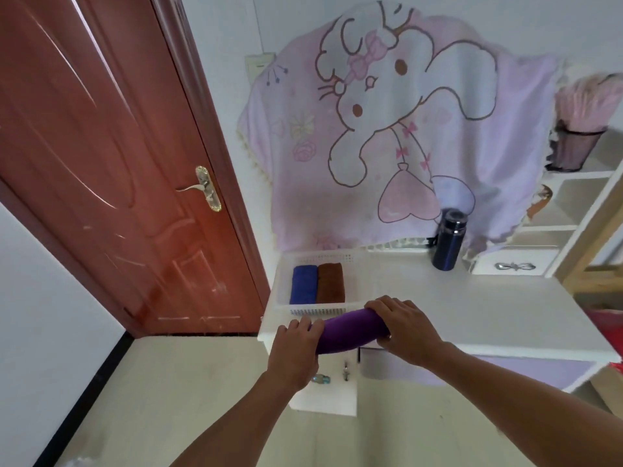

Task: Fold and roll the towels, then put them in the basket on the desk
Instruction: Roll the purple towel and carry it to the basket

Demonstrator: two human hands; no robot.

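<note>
A rolled purple towel (pixel 350 330) hangs in the air just in front of the white basket (pixel 317 311), near the desk's front left corner. My left hand (pixel 296 345) grips its left end and my right hand (pixel 404 325) grips its right end. Inside the basket lie a rolled blue towel (pixel 303 284) and a rolled brown towel (pixel 330 283), side by side at the left. The right part of the basket's floor is hidden behind my right hand and the purple roll.
The white desk (pixel 488 311) carries a dark bottle (pixel 448 239) at the back. A pink cartoon blanket (pixel 404 129) hangs behind. A red-brown door (pixel 118 163) stands to the left, white shelves (pixel 556 210) to the right.
</note>
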